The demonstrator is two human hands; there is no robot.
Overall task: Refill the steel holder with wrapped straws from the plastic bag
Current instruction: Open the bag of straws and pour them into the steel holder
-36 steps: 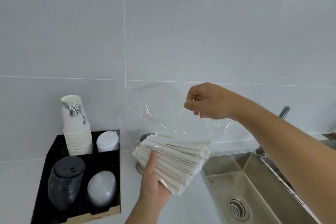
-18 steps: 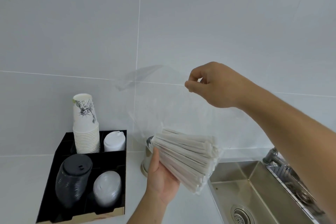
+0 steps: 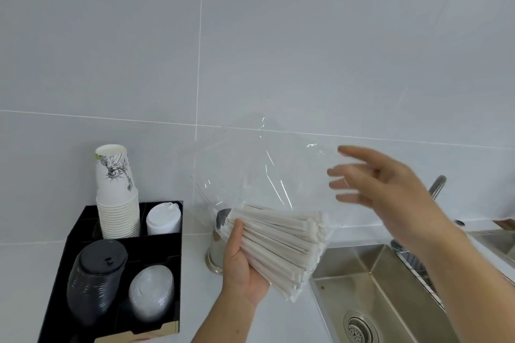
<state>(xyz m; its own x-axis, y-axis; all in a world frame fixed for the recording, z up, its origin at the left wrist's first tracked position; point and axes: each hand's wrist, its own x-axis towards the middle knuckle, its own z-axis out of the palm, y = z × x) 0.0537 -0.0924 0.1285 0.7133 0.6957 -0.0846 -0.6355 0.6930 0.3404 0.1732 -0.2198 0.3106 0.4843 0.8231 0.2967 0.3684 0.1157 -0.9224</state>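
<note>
Above the worktop's sink edge, we see our right hand (image 3: 381,184) has let go of the plastic bag (image 3: 267,175).
Its fingers now spread, blurred; our left hand (image 3: 242,262) grips the bagged wrapped straws (image 3: 281,242) before the steel holder (image 3: 216,248).

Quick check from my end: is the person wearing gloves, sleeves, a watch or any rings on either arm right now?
No. Both the left hand and the right hand are bare, with no gloves, and no rings or watch show. Both forearms are uncovered as far as the frame's edge; no sleeve or cuff is in view. The right hand is motion-blurred, so fine detail there is unclear.
</note>
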